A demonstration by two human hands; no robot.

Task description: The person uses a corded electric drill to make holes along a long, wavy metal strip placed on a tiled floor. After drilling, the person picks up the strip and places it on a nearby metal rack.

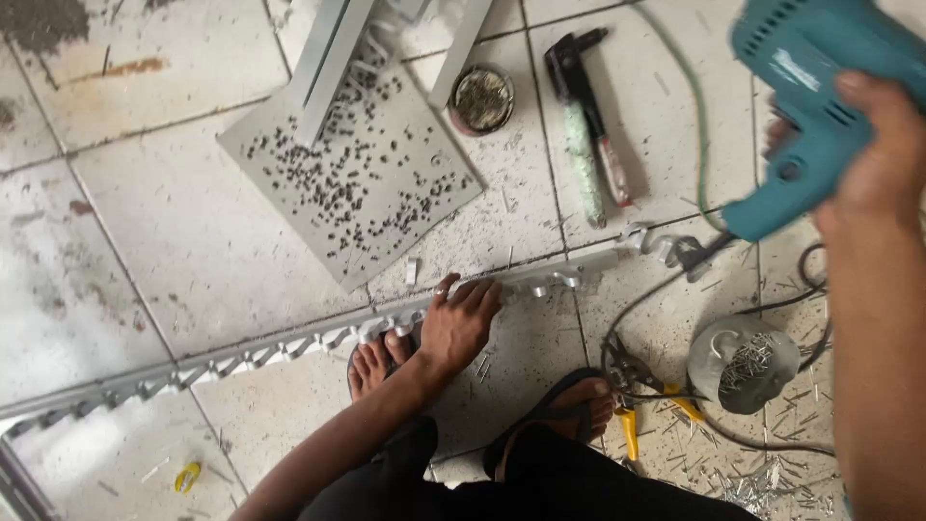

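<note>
Left hand (461,323) pressed flat, fingers spread, pinning the long notched metal rail (289,345) to the tiled floor (193,241), bare toes right beside it. Right hand (873,159) wrapped tight round the teal electric drill (815,106), bit near the rail's clip end (666,246). Risky: bit skating off slick metal toward fingers, or cord (699,125) snagging mid-spin; loose rivets underfoot too

Open floor (174,232) left of the grey panel (352,178), free passage there. Right side crowded: rivet tool (588,125), tin (480,98), cables (772,289), pot of rivets (743,362), pliers (632,425). Long metal rail (289,342) bars the way across the middle.
</note>
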